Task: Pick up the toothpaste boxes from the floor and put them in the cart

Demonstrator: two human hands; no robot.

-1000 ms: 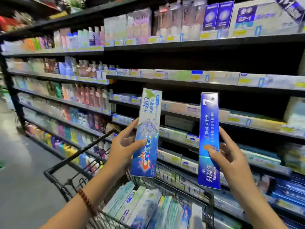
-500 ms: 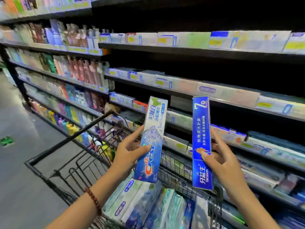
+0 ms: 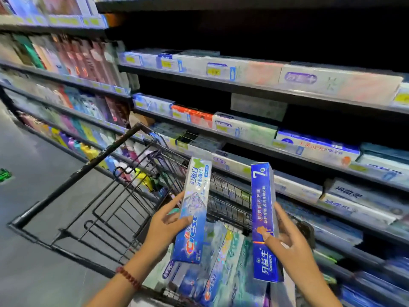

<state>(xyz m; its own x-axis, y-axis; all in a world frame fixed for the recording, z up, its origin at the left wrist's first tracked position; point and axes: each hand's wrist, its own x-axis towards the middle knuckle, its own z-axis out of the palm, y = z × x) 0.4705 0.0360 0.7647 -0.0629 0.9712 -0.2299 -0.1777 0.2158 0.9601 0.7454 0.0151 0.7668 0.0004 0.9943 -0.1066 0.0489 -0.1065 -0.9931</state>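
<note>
My left hand [image 3: 164, 227] grips a white and blue Crest toothpaste box [image 3: 193, 209], held nearly upright over the black wire cart [image 3: 73, 176]. My right hand [image 3: 285, 238] holds a dark blue toothpaste box [image 3: 263, 220] marked with a 7, also upright, thumb on its front. Both boxes hang just above several toothpaste boxes [image 3: 217, 267] lying in the cart's near end.
Dark store shelves [image 3: 243, 85] packed with boxed goods run along the right and behind the cart. Bottles fill the shelves at the left [image 3: 66, 63]. Grey floor [image 3: 33, 151] lies to the left, with a green mark [image 3: 4, 175] on it.
Both hands have come down with their boxes toward the cart, and my view has tilted downward, so more of the cart and its boxes shows.
</note>
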